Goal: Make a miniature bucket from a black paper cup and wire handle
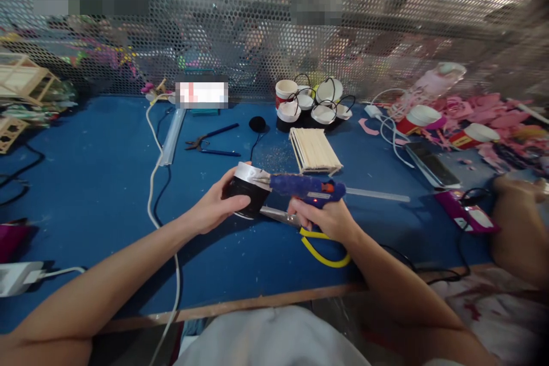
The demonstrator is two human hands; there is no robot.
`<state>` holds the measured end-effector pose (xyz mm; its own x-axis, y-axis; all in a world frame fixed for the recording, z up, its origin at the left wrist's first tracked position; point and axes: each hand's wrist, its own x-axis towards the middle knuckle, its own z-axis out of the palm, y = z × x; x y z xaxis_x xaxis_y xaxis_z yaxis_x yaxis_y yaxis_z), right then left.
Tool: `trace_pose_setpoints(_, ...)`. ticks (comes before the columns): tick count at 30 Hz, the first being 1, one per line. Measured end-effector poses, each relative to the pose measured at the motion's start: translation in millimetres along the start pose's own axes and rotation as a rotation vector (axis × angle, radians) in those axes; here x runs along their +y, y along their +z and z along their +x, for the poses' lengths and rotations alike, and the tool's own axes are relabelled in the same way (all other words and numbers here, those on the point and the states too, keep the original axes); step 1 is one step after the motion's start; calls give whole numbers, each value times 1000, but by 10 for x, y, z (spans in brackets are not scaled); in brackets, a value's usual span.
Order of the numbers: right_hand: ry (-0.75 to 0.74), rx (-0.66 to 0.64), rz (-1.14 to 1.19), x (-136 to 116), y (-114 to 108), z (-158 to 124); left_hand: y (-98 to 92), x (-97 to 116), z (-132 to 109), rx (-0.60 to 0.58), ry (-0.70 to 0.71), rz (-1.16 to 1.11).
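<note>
My left hand [223, 201] is wrapped round a black paper cup [249, 197] with a silvery-white band at its top. In my right hand [328, 218] is a blue hot glue gun [300, 184] with an orange-red light glowing on its body. The gun's nozzle meets the band of the cup, or lies just in front of it. A clear glue stick [377, 194] sticks out of the gun's back end. Below the gun, scissors with yellow handles [326, 251] lie on the table, partly hidden by my right hand.
Behind my hands are a bundle of wooden sticks [315, 150], several cups with black cord handles [288, 114], blue-handled pliers [214, 140] and a black round pad [257, 124]. A white cable [151, 183] crosses the left side. At right lie a phone [432, 164], pink scraps and another person's arm [518, 229].
</note>
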<state>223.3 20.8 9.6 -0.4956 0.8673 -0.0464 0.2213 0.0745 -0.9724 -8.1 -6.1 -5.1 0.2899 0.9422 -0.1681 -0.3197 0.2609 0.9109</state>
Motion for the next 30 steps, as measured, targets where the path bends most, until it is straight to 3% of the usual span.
trace_pose_setpoints(5,-63,49,88,28,4,12,-26,-36,2,-27,0,-29)
trace_pose_setpoints(10,-22,-8,41,51,52,13,-5,-39,-14,-64,20,-46)
trace_pose_setpoints(16,-23,-71,43,56,80,-9,-46,-59,30,-3,58,-82)
trace_pose_setpoints(19,-60,-60,124,35,53,3,-122,-75,99,82,66,-116)
trace_pose_setpoints(23,-38,112,150,12,-68,72,-202,-82,187,238,129,-104)
trace_pose_setpoints(26,29,347,32,3,-237,168,-250,-93,242,321,240,0)
trace_pose_setpoints(30,-18,463,-199,-34,-505,372,-360,-139,328,430,373,241)
